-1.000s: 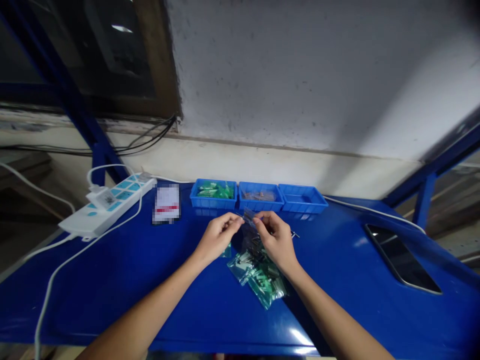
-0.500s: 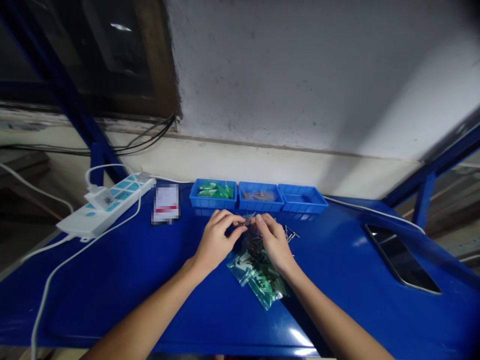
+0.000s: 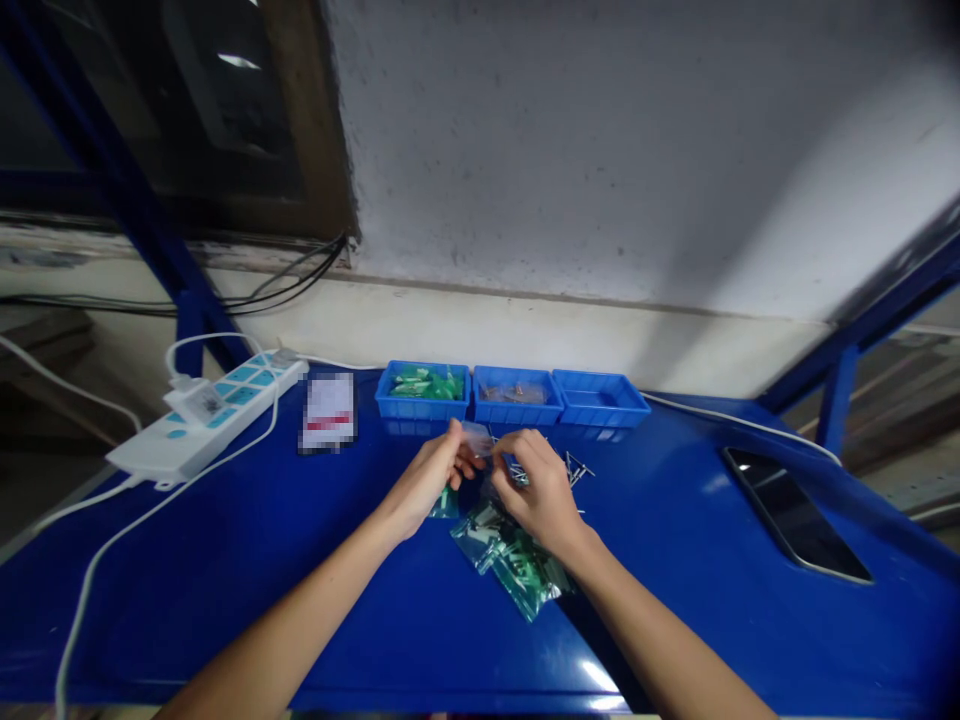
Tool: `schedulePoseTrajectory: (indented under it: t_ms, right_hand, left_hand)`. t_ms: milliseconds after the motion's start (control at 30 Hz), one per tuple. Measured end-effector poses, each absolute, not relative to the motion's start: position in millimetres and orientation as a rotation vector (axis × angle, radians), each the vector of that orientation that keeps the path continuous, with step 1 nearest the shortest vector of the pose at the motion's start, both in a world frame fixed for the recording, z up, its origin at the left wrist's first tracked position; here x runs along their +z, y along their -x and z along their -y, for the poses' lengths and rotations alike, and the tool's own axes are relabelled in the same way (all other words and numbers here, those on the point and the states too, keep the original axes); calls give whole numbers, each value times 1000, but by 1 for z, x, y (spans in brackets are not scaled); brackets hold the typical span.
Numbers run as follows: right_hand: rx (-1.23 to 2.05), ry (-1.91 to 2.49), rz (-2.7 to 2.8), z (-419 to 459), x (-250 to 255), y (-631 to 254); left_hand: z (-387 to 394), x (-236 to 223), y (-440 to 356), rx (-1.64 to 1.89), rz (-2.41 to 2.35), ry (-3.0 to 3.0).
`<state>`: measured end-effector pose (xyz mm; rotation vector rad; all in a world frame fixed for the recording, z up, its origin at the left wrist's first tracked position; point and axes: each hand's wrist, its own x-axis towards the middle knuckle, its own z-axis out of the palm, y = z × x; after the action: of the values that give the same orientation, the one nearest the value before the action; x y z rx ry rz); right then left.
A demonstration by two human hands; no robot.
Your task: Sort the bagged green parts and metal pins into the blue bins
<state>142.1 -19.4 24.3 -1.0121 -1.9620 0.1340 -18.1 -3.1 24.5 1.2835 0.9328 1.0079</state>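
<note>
Both forearms enter from the near edge and converge at the centre of the blue table (image 3: 225, 560). The left hand (image 3: 424, 480) is turned palm-inward, fingers curled, thumb and forefinger pinching the left edge of a small clear bag (image 3: 478, 437) held just above the table surface. The right hand (image 3: 536, 490) faces it, knuckles up, thumb and forefinger closed on the right edge of the same bag. The bag is thus suspended between the two hands, just near of the row of trays.

Under the right wrist lies a clear packet of green parts (image 3: 521, 565), flat on the table. A second small green packet (image 3: 445, 503) shows below the left palm, touching it or just beside it; which one cannot be determined. Loose metal pins (image 3: 574, 467) are scattered on the table just right of the right hand.

At the far side stand three blue trays in a row, touching one another: the left tray (image 3: 422, 391) holds green parts, the middle tray (image 3: 516, 393) holds small brownish parts, the right tray (image 3: 598, 398) shows only its floor.

A white power strip (image 3: 202, 415) with a plugged-in adapter lies at the far left. A blurred card (image 3: 328, 411) lies between the strip and the trays. A dark phone (image 3: 795, 512) lies at the right, well apart from the hands
</note>
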Motion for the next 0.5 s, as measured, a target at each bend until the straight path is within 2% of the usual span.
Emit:
schedulePoseTrajectory:
  t_ms: [100,233,500]
  right_hand:
    - [37,999,2052,20,24,-142]
    - [111,1104,1960,21,25,-140]
    - [1156,1163,1337,17,30,-135]
  left_hand:
    - [1,24,17,1029,-823,-1099]
    - [0,24,19,1151,-992,-1344]
    - [8,26,20,1306,-1052,-2279]
